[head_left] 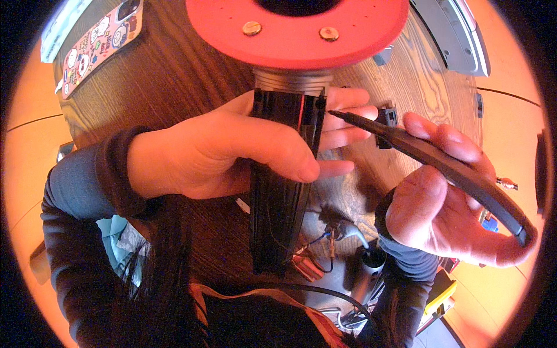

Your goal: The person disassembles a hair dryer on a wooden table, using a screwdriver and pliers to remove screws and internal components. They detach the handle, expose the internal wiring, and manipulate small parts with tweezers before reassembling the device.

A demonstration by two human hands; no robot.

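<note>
My left hand [217,152] is wrapped around a black, open-sided handle [278,203], thumb across its front and fingertips showing past its right side. The handle hangs below a ribbed grey neck [293,81] and a wide red disc [296,49] with two brass-coloured screws and a dark centre. Thin wires [307,255] come out near its lower end. In my right hand [441,203] lies a slim black pen-shaped tool [447,161]. Its narrow tip points left, close beside the handle's upper right edge; I cannot tell whether they touch. The tool's exact kind is unclear.
Below is a round wooden table [174,64]. A phone in a sticker-covered case [101,49] lies at the far left, a grey-white device [455,35] at the far right. A small black part [386,124] sits behind the tool; a dark cylinder [371,258] stands near my right sleeve.
</note>
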